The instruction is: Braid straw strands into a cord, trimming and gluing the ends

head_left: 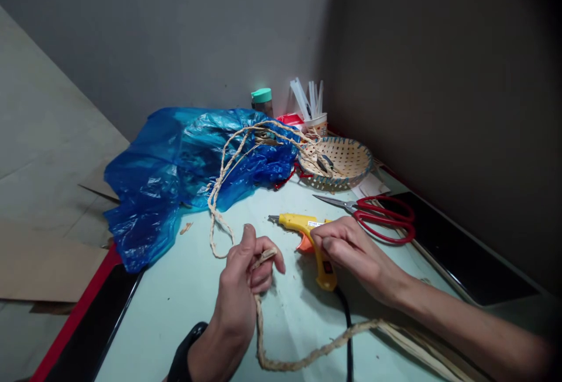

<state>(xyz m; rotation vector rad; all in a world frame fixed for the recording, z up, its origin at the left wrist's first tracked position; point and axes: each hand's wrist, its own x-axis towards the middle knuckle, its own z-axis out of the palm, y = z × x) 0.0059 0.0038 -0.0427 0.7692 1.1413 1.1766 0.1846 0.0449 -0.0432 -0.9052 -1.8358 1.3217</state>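
Observation:
My left hand [246,279] is closed around the end of a braided straw rope [307,355], which loops down toward the table's front edge and off to the right. My right hand [351,250] lies over the handle of a yellow glue gun [307,233], fingers curled on it; the gun rests on the pale green table [184,288] with its nozzle pointing left. A black cord [346,329] runs from the gun toward me. A second stretch of braided rope [219,195] runs from near my left hand up over a blue plastic bag [175,165].
Red-handled scissors [381,215] lie right of the glue gun. A woven basket [338,162] sits behind them. A cup of glue sticks [311,107] and a green-capped bottle [262,100] stand at the back wall. A dark panel [461,253] borders the right.

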